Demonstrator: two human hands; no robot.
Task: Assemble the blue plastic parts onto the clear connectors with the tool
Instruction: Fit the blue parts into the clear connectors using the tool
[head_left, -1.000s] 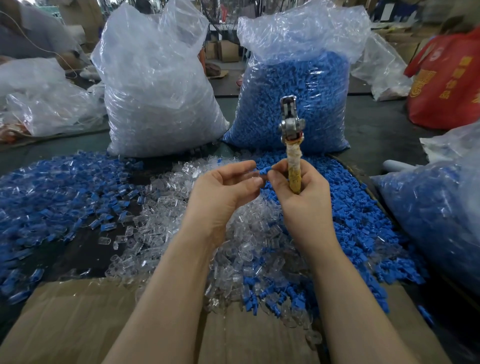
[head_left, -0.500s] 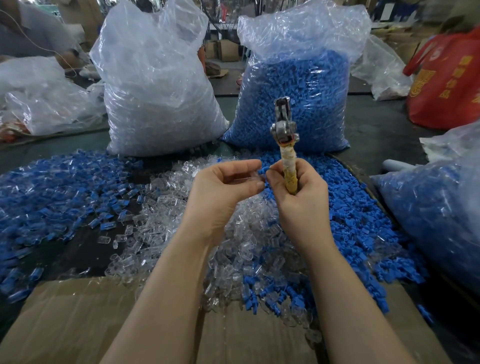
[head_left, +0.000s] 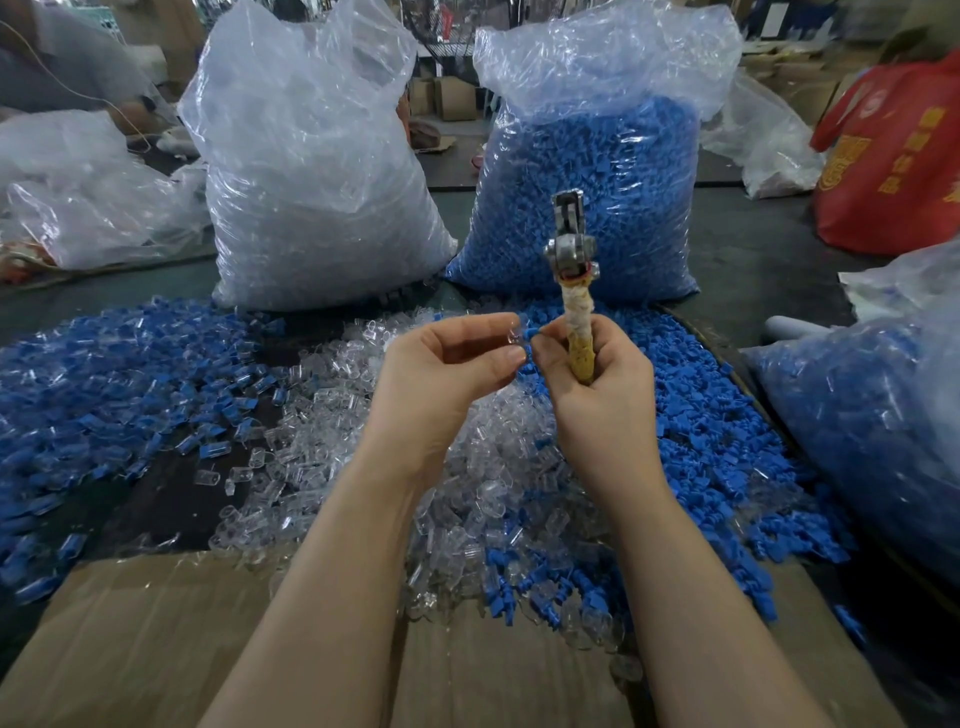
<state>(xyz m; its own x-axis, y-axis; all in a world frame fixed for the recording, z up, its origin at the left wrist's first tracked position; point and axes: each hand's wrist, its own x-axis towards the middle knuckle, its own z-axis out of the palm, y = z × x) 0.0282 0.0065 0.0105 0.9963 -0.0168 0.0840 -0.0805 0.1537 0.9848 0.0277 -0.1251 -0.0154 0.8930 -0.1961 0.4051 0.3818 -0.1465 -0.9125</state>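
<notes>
Head view, both forearms entering from 6 o'clock. Left hand (head_left: 447, 369) raised over the bench, fingers curled, thumb and forefinger pinching a clear connector (head_left: 511, 331) at the fingertips. Right hand (head_left: 597, 374) just beside it at 3 o'clock, lower fingers wrapped round the tape-bound handle of the tool (head_left: 571, 280) — metal head upright, pointing to 12 o'clock, jaws not plainly open or closed. Blue plastic part (head_left: 531, 332) pinched between right thumb and forefinger, lying directly between the two sets of fingertips and touching or nearly touching the connector; whether already seated cannot be told.

Beneath the hands, a loose heap of clear connectors (head_left: 322, 447) toward 6 and 7 o'clock; a spread of loose blue parts (head_left: 727, 457) toward 4 o'clock; a mixed blue-and-clear pile (head_left: 104, 384) at 9 o'clock. Sheet of cardboard (head_left: 130, 649) along the near edge. At 11 o'clock, a tall clear bag of transparent pieces (head_left: 311, 171); at 1 o'clock, a clear bag of blue pieces (head_left: 597, 171) standing behind the tool head. At 3 o'clock, a further bag of blue pieces (head_left: 872, 415) — partly cut by the frame edge. Red bag (head_left: 893, 156) at 2 o'clock.
</notes>
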